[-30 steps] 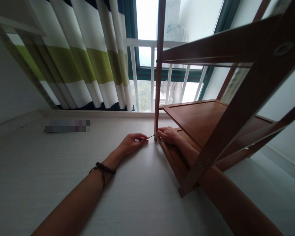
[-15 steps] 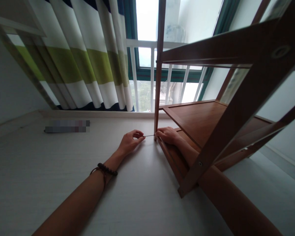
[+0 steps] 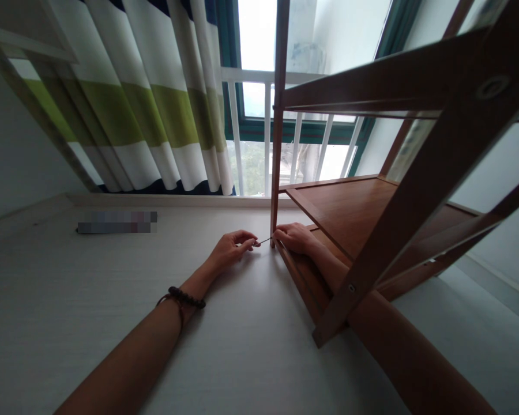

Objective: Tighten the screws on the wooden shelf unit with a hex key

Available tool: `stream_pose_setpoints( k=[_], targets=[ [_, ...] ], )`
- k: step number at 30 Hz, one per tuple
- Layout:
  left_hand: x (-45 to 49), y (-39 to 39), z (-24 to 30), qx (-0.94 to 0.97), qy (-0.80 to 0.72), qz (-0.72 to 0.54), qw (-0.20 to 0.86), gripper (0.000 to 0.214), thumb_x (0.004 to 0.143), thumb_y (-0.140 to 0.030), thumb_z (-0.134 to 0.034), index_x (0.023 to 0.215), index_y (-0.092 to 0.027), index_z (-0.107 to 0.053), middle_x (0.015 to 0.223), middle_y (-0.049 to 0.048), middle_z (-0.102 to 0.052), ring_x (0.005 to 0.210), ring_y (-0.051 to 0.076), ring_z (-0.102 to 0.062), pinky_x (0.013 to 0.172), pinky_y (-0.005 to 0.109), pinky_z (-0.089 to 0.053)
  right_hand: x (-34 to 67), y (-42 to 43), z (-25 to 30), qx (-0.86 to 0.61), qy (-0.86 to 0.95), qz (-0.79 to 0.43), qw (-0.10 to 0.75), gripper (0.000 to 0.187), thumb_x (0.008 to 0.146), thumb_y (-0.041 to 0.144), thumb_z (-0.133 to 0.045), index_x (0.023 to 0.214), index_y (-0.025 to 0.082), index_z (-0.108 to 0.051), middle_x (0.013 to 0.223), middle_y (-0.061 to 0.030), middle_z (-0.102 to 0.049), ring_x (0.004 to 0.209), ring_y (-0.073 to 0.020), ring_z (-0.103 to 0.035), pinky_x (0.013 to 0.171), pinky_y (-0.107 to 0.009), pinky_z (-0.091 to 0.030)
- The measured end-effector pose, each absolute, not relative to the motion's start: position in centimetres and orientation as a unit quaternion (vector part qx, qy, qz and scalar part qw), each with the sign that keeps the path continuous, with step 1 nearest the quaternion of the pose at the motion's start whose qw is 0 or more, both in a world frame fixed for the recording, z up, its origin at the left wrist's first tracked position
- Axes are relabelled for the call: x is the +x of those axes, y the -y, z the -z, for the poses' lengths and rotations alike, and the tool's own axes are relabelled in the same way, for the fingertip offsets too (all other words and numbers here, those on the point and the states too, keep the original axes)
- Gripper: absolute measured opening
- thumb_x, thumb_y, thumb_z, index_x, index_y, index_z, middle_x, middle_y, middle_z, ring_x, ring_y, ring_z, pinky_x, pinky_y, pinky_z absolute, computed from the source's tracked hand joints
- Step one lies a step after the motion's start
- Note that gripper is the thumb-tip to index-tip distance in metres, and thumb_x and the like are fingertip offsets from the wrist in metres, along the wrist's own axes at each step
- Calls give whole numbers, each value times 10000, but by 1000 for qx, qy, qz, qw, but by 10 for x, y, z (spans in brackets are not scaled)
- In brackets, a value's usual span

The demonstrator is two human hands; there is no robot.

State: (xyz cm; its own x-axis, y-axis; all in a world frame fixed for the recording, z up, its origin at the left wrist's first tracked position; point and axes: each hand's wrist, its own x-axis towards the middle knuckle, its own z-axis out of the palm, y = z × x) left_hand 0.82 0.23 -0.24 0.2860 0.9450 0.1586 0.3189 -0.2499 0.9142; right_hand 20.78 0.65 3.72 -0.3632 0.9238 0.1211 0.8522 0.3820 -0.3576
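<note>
My left hand pinches a thin, dark rod that looks like a hex key. Its far end meets the foot of the front left leg of a brown wooden shelf unit. On the other side of that leg, my right hand has its fingers curled at the leg and the lower rail. The right forearm passes through the unit's open side, beneath the middle shelf. Whatever lies under the right fingertips is hidden.
A blurred-out flat item lies on the pale floor at left. Beyond are a striped curtain, a white railing and a window. A slanted wooden post of the unit crosses close on the right.
The fingers of my left hand have shifted slightly right, and the rod now slants instead of lying nearly level. My right hand stays in place.
</note>
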Motion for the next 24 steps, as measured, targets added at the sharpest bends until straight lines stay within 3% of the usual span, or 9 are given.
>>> stream_pose_setpoints(
  k=[3, 10, 18, 21, 24],
  targets=[
    [9, 0, -1, 724, -454, -361, 374, 318, 755, -429, -551, 847, -134, -625, 769, 72, -697, 603, 122, -566, 563, 226, -421, 208, -7, -36, -544, 817, -115, 151, 360, 834, 284, -354, 799, 154, -687, 773, -27, -651, 664, -101, -502, 589, -190, -301],
    [7, 0, 0, 745, -460, -328, 355, 379, 726, -482, -576, 921, -157, -596, 632, 22, -665, 568, 135, -573, 563, 229, -416, 210, -9, -35, -531, 824, -126, 151, 365, 839, 280, -341, 809, 165, -686, 806, -19, -661, 692, -104, -515, 606, -194, -309],
    [20, 3, 4, 762, -548, -312, 147, 310, 751, -500, -529, 813, -212, -624, 533, -12, -629, 533, 164, -573, 560, 262, -378, 210, -8, -36, -538, 824, -112, 141, 379, 845, 295, -334, 823, 163, -689, 812, -30, -661, 690, -112, -516, 600, -205, -309],
    [18, 3, 2, 747, -549, -330, 178, 333, 740, -506, -534, 734, -203, -673, 562, 4, -655, 547, 162, -585, 577, 263, -397, 209, -7, -38, -542, 822, -112, 135, 375, 845, 284, -335, 839, 157, -688, 830, -38, -661, 717, -115, -524, 615, -199, -313],
    [13, 1, 1, 720, -529, -369, 257, 369, 724, -515, -550, 801, -186, -701, 685, 21, -697, 603, 157, -614, 604, 250, -429, 208, -7, -38, -544, 820, -112, 135, 376, 844, 287, -338, 843, 149, -687, 826, -41, -662, 715, -118, -522, 617, -199, -313]
  ],
)
